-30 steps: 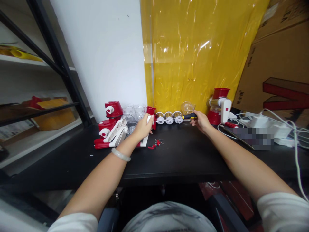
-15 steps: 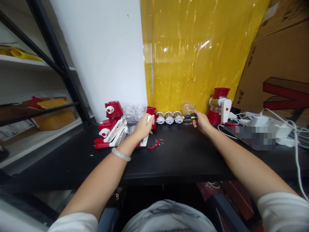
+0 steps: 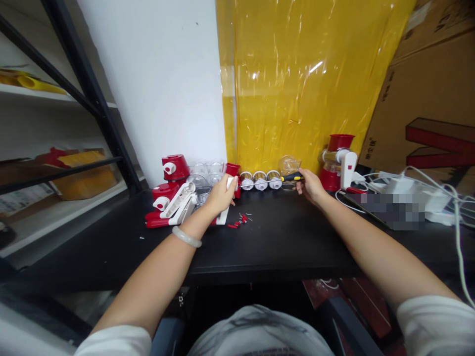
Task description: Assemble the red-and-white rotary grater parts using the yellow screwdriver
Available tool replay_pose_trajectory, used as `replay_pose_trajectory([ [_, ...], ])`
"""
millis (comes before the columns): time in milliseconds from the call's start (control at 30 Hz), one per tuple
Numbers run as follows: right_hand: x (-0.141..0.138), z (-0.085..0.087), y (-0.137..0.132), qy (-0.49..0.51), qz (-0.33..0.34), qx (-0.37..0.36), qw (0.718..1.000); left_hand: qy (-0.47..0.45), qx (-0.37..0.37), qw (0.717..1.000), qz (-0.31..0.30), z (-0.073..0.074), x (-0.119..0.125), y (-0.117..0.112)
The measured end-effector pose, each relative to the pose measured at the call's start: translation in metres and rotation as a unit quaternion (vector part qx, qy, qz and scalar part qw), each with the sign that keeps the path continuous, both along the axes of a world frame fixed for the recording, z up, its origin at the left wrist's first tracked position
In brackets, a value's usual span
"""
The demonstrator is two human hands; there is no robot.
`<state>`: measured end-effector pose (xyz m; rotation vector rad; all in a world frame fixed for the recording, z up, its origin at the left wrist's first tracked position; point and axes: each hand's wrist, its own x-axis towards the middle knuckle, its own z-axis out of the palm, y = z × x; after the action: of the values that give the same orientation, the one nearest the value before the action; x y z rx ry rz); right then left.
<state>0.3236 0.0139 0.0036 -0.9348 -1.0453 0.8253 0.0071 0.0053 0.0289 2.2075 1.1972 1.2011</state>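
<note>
My right hand [image 3: 310, 186] is closed around the black-and-yellow handle of a screwdriver [image 3: 291, 177]. Its long shaft lies level, pointing left, with the tip at the white part under my left fingers. My left hand [image 3: 221, 195] grips a red-and-white grater housing [image 3: 232, 169], mostly covered by the fingers. Just behind the shaft sit three drum graters [image 3: 260, 181] with white ends. Small red pieces and screws [image 3: 243, 218] lie scattered below. Left of my left hand are white crank handles [image 3: 180, 201] with red grips.
Red grater bodies [image 3: 174, 168] and clear plastic cups [image 3: 206, 170] stand at the left back. An assembled rotary grater [image 3: 337, 163] stands at the right, beside tangled white cables and chargers [image 3: 401, 185]. A yellow plastic sheet [image 3: 297, 89] hangs behind the black table [image 3: 282, 247].
Both hands keep almost the same place, with the screwdriver still against the part. The whole view has shifted very slightly.
</note>
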Motion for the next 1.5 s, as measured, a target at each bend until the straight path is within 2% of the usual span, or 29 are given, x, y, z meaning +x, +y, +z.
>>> replay_pose_trajectory([
  [267,0.002,-0.005,0.002,-0.061,-0.011,0.030,0.998,-0.005,-0.001,1.000,-0.005,0.000,-0.001,0.001],
  [733,0.002,-0.003,0.000,-0.102,-0.054,0.010,0.993,-0.002,-0.001,1.000,-0.002,0.001,0.000,-0.001],
  [867,-0.002,0.001,-0.001,-0.043,-0.041,-0.038,0.998,-0.002,-0.004,1.000,-0.001,0.001,0.000,-0.001],
  [1033,-0.004,0.005,-0.005,0.042,0.028,-0.054,0.997,0.000,0.001,1.000,0.004,0.000,0.000,0.000],
  [1233,-0.002,0.007,-0.008,0.065,0.065,-0.042,0.995,0.003,0.003,1.000,0.006,0.001,0.000,-0.001],
  [1500,-0.004,0.009,-0.009,0.069,0.064,-0.047,0.995,0.005,0.001,1.000,0.004,0.001,0.000,-0.001],
])
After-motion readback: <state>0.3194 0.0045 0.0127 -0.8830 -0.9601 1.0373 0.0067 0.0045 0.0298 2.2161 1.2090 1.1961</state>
